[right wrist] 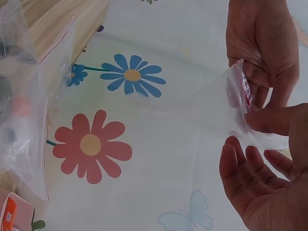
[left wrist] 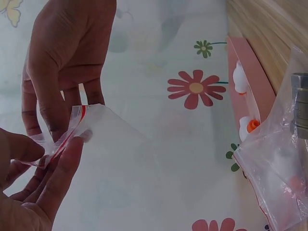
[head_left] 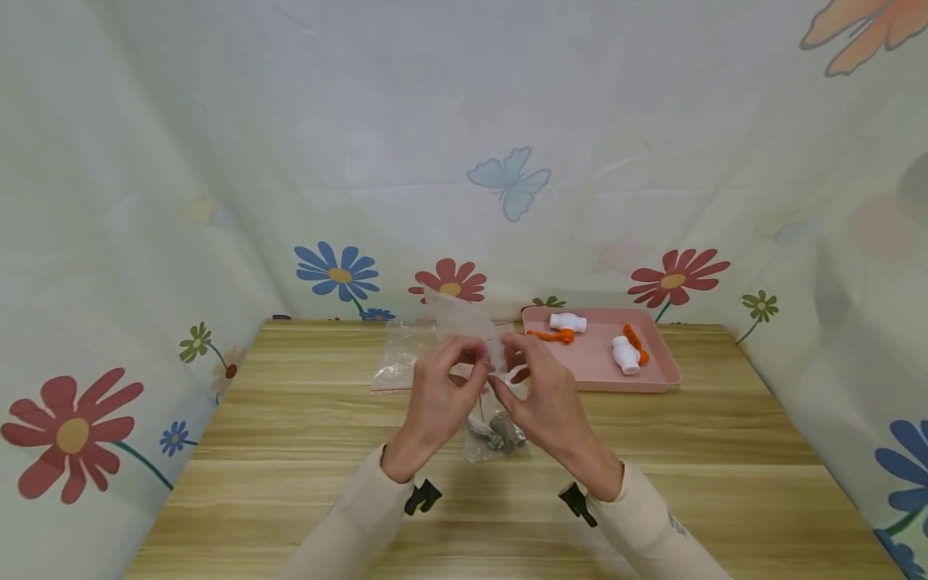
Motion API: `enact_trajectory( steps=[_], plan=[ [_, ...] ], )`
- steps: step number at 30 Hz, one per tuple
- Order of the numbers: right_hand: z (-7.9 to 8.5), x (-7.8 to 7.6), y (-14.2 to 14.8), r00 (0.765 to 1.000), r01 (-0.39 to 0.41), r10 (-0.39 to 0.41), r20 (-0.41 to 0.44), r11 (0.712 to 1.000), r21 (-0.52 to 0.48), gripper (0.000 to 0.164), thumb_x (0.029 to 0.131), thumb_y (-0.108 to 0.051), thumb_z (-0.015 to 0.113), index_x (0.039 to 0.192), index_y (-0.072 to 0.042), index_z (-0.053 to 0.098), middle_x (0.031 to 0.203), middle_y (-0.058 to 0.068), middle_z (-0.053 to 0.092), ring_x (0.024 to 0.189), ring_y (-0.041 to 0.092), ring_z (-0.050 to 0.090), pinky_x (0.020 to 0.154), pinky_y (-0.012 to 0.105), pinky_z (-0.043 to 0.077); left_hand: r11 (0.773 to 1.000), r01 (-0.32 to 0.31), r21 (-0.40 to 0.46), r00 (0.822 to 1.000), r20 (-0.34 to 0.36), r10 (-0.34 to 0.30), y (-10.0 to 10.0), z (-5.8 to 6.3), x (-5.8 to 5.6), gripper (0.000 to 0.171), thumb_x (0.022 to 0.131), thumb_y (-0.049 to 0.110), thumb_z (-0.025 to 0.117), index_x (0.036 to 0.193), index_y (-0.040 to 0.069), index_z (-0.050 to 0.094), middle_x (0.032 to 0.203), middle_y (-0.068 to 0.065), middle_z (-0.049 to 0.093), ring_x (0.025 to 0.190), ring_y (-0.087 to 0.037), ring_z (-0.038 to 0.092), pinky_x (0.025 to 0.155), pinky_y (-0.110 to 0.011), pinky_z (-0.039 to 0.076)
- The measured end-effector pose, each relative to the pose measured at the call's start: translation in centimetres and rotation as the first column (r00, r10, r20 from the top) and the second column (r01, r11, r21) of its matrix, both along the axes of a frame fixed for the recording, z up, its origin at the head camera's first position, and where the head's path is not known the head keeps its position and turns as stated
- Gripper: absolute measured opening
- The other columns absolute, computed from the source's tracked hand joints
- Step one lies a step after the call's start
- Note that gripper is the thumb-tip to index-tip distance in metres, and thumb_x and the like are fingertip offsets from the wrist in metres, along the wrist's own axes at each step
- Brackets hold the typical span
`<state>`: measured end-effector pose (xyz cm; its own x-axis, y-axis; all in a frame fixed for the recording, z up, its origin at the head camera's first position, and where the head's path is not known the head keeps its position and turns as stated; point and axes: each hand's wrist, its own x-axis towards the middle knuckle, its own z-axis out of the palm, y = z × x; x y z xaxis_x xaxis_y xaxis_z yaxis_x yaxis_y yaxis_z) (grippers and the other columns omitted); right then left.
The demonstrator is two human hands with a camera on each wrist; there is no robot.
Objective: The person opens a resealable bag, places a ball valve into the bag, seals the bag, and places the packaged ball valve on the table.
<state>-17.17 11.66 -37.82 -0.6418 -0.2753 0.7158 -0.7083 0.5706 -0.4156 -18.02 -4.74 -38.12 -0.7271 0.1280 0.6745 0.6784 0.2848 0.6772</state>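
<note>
A clear zip bag with a red seal line hangs raised between both hands, its body pointing away from me. My left hand pinches the sealed edge between thumb and fingertips. From the other side my right hand holds the same edge, thumb on the plastic and fingers bent around it. Little shows inside this thin bag in the wrist views. Below the hands, a second clear bag lies on the table with dark metal fittings in it. One ribbed fitting shows in the left wrist view.
Another clear zip bag lies flat behind the left hand. A pink tray at the back right carries two white ball valves with orange handles. A patterned curtain stands behind the wooden table.
</note>
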Motion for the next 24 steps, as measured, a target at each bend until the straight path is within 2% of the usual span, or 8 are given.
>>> enact_trajectory(
  steps=[6,9,16,24],
  plan=[
    [-0.2,-0.2,0.1,0.999,-0.006,0.005,-0.049,1.000,-0.026,0.030,0.079,0.004,0.074,0.105,-0.002,0.061,0.089,0.008,0.062,0.074,0.015,0.063,0.058,0.025,0.056,0.999,-0.020,-0.044,0.999,-0.030,0.019,-0.1,-0.1,0.0,0.010,0.091,0.004,0.066,0.100,0.007,0.067,0.093,-0.006,0.068,0.084,-0.017,0.072,0.059,-0.016,0.055],
    [-0.3,-0.4,0.2,0.996,0.002,-0.006,-0.085,0.999,-0.048,0.023,0.078,0.007,0.072,0.096,-0.003,0.063,0.084,0.006,0.063,0.072,0.013,0.063,0.056,0.023,0.055,0.998,-0.027,-0.060,0.998,-0.050,0.024,-0.2,-0.2,0.0,0.012,0.089,0.002,0.067,0.100,0.008,0.066,0.092,-0.005,0.067,0.083,-0.016,0.071,0.060,-0.016,0.055],
    [-0.4,-0.8,1.2,0.990,0.042,-0.055,-0.130,0.994,-0.102,0.019,0.075,0.011,0.065,0.087,-0.004,0.062,0.080,0.005,0.062,0.068,0.010,0.060,0.053,0.022,0.053,0.994,-0.083,-0.067,0.985,-0.157,0.072,-0.8,-0.4,-0.3,0.014,0.085,-0.003,0.063,0.095,0.006,0.066,0.089,-0.005,0.064,0.076,-0.013,0.065,0.059,-0.017,0.055],
    [-0.3,-1.2,2.2,0.980,0.079,-0.104,-0.169,0.986,-0.148,0.019,0.074,0.012,0.062,0.083,-0.005,0.064,0.082,0.006,0.060,0.065,0.011,0.058,0.052,0.020,0.050,0.989,-0.131,-0.074,0.978,-0.171,0.117,-1.7,-0.9,-0.8,0.013,0.082,-0.004,0.059,0.087,0.006,0.065,0.083,-0.007,0.059,0.069,-0.012,0.061,0.058,-0.017,0.053]
  ],
)
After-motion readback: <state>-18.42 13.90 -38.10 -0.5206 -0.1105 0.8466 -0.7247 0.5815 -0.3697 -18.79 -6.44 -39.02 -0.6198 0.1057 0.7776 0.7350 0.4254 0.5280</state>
